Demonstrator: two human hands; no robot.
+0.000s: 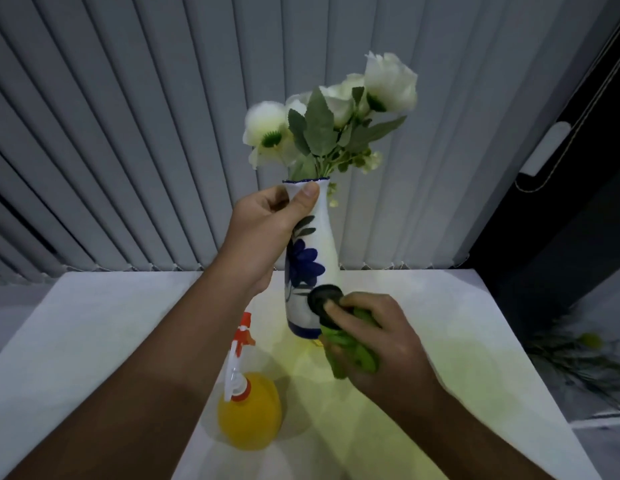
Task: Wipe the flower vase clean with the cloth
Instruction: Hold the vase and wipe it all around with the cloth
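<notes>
A person's left hand (263, 223) closes its fingers round the neck of the glazed, likely slippery and breakable flower vase (310, 261) above the counter (93, 323), while the right hand (374, 337), at its five o'clock, clutches the soft green cloth (350, 355).

Room dim overall, bluish-grey cast. A pool of yellowish light falls on the white table (440, 323) centre, brightest around the base of the white ceramic vase with blue flower painting (317, 244); table edges fall off into grey. Soft shadow spreads beside the yellow plastic spray bottle with red-white trigger (247, 407). White artificial flowers (388, 81) slightly overexposed, petals lacking detail. Wide-angle distortion: grey vertical blinds (128, 133) fan outward and bend toward the edges. Right side nearly black. Fine detail soft, slightly smeared throughout.
</notes>
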